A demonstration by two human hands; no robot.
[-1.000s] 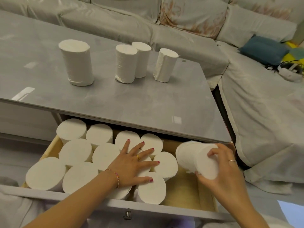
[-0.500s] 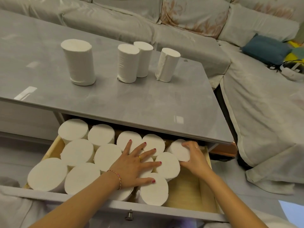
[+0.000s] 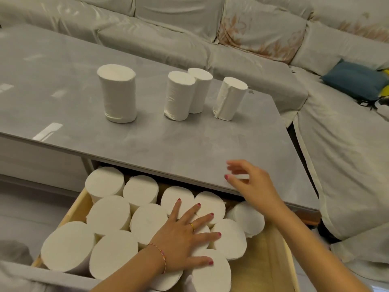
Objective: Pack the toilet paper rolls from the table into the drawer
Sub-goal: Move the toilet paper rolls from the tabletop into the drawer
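Observation:
Several white toilet paper rolls stand upright on the grey table (image 3: 189, 148): one at the left (image 3: 117, 93), a touching pair in the middle (image 3: 179, 95), one at the right (image 3: 228, 99). Below the table edge the wooden drawer (image 3: 271, 260) is pulled out and holds several upright rolls. A newly set roll (image 3: 247, 219) stands at the right end of the back row. My left hand (image 3: 187, 234) lies flat, fingers spread, on the tops of the packed rolls. My right hand (image 3: 250, 184) hovers above the table's near edge, fingers apart and empty.
A covered light sofa (image 3: 210, 39) runs behind and to the right of the table, with a blue cushion (image 3: 355, 80) on it. The drawer's right part shows bare wood. The drawer's grey front (image 3: 42, 277) runs along the bottom.
My right hand carried a roll into the drawer, set it at the right of the back row, let go and rose up over the table edge. My left hand stayed pressed on the rolls.

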